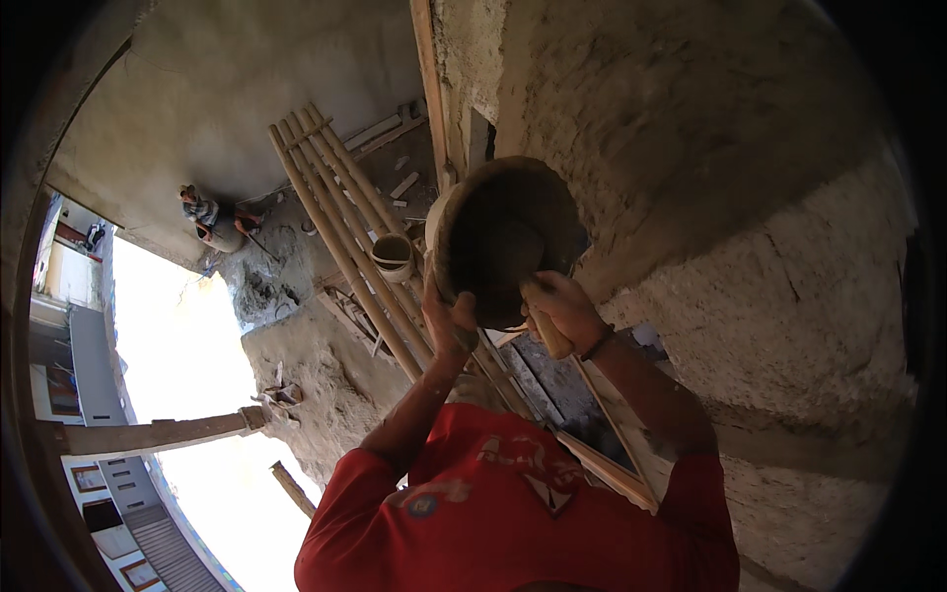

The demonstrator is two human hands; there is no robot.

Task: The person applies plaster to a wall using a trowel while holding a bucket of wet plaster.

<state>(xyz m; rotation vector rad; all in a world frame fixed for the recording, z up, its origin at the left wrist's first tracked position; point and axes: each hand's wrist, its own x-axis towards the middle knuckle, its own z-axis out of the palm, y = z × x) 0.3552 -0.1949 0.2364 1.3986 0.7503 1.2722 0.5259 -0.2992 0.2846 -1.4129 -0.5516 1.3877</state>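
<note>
My left hand (450,318) grips the near left rim of a mortar-crusted bucket (449,212), thumb over the edge. The bucket is tilted so its dark mouth faces me, close to the rough wall (691,148). In my right hand (564,308), fingers wrapped round it, is the wooden handle of a trowel (552,340). Its blade goes into the bucket's shadowed inside and is hard to make out, as is whatever lies in there.
Bamboo poles (340,227) lashed together run below on the left, with a second bucket (393,255) on them. Farther off, a person (202,214) sits by a grey container. A wooden frame edge (612,474) lies below my right arm. Wood scraps (404,185) litter the floor.
</note>
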